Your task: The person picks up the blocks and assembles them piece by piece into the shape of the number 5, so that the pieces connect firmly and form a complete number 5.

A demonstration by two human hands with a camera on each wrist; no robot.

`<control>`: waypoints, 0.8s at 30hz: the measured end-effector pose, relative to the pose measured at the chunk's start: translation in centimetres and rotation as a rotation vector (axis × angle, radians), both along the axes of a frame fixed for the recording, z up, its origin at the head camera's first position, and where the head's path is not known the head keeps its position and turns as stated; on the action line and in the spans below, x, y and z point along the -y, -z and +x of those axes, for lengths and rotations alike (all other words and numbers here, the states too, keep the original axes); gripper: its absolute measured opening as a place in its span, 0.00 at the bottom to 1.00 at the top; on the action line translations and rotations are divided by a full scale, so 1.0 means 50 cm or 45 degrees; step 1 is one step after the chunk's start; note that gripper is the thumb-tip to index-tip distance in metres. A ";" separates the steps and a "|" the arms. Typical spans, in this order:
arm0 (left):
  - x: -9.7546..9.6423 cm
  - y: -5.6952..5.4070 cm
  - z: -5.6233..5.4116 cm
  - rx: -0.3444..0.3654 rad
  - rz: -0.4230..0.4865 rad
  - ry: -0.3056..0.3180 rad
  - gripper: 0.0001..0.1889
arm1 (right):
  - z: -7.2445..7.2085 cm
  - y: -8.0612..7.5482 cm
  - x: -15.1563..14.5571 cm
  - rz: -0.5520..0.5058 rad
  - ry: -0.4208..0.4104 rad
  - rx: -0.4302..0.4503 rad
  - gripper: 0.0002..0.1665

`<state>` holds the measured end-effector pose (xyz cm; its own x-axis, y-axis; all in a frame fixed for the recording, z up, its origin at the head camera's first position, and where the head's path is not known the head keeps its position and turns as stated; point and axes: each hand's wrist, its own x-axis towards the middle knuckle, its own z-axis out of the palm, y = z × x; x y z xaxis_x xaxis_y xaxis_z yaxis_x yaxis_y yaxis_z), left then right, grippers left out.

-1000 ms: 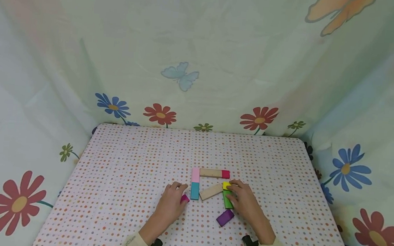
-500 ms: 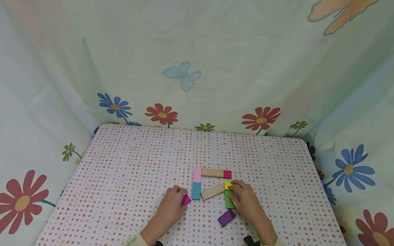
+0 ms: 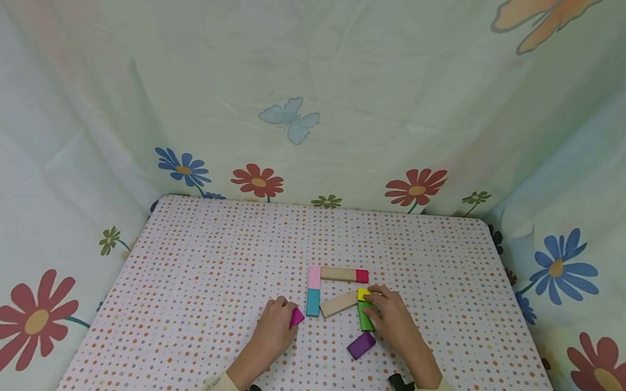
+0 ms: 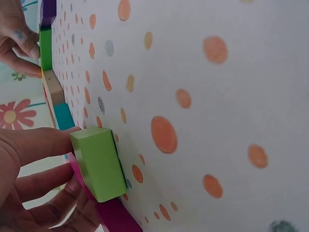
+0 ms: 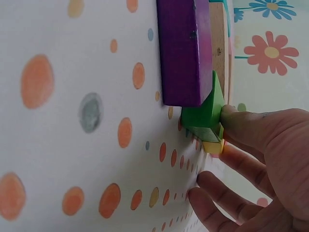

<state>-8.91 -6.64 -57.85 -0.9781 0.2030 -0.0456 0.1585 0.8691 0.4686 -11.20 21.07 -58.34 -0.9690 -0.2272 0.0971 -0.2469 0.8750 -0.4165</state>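
Note:
My left hand (image 3: 273, 328) holds a magenta block (image 3: 297, 317) at the table's middle left, its fingers bent behind the block. In the left wrist view a light green block (image 4: 100, 164) lies against the magenta one, with the thumb tip at its upper end; in the head view the hand hides it. My right hand (image 3: 395, 324) rests its thumb by a green triangular-ended block (image 3: 365, 318) and its index fingertip at a small yellow block (image 3: 363, 294). A purple block (image 3: 361, 345) lies at an angle just below the green one.
A teal block (image 3: 313, 303) and a pink block (image 3: 314, 277) form a column. From the pink one a wooden block (image 3: 338, 274) runs right to a red block (image 3: 362, 276). Another wooden block (image 3: 339, 304) slants between teal and yellow. The table (image 3: 202, 248) has a dotted cover.
The left fingers have drawn back a little and more of the magenta block shows beside them. The right hand and the other blocks stay in place; the head view shifts slightly.

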 end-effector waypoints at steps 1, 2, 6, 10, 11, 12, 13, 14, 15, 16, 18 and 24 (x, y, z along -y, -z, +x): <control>-0.001 -0.001 0.000 0.000 0.000 -0.003 0.17 | -0.001 0.001 0.000 0.003 -0.004 -0.006 0.17; -0.001 -0.002 0.000 0.001 -0.003 -0.006 0.17 | -0.001 0.001 0.000 0.005 -0.005 -0.010 0.17; -0.002 -0.001 -0.001 0.004 0.001 -0.012 0.16 | -0.001 0.003 -0.001 0.005 -0.008 -0.014 0.17; -0.001 0.004 -0.002 -0.001 0.013 -0.017 0.15 | -0.001 0.003 -0.001 0.002 0.000 0.002 0.17; -0.001 0.005 -0.002 -0.004 0.018 -0.019 0.15 | 0.000 0.002 -0.001 0.002 0.004 0.009 0.17; 0.000 0.006 -0.002 -0.006 0.020 -0.021 0.15 | 0.000 0.001 -0.001 0.001 0.007 0.013 0.17; 0.000 0.007 -0.002 -0.008 0.022 -0.024 0.15 | 0.000 0.001 -0.001 0.000 0.010 0.017 0.17; 0.001 0.007 -0.002 -0.008 0.022 -0.025 0.15 | 0.001 0.001 -0.001 0.001 0.012 0.019 0.18; 0.002 0.008 -0.002 -0.013 0.022 -0.024 0.16 | 0.002 0.000 0.000 -0.001 0.015 0.022 0.18; 0.003 0.007 -0.002 -0.016 0.021 -0.024 0.16 | 0.002 0.000 0.000 -0.001 0.017 0.025 0.18; 0.004 0.005 -0.004 -0.030 0.018 -0.025 0.16 | 0.002 0.000 0.001 -0.002 0.021 0.029 0.18; -0.003 -0.020 -0.006 -0.080 0.051 -0.018 0.16 | 0.001 0.000 0.001 0.005 0.025 0.029 0.18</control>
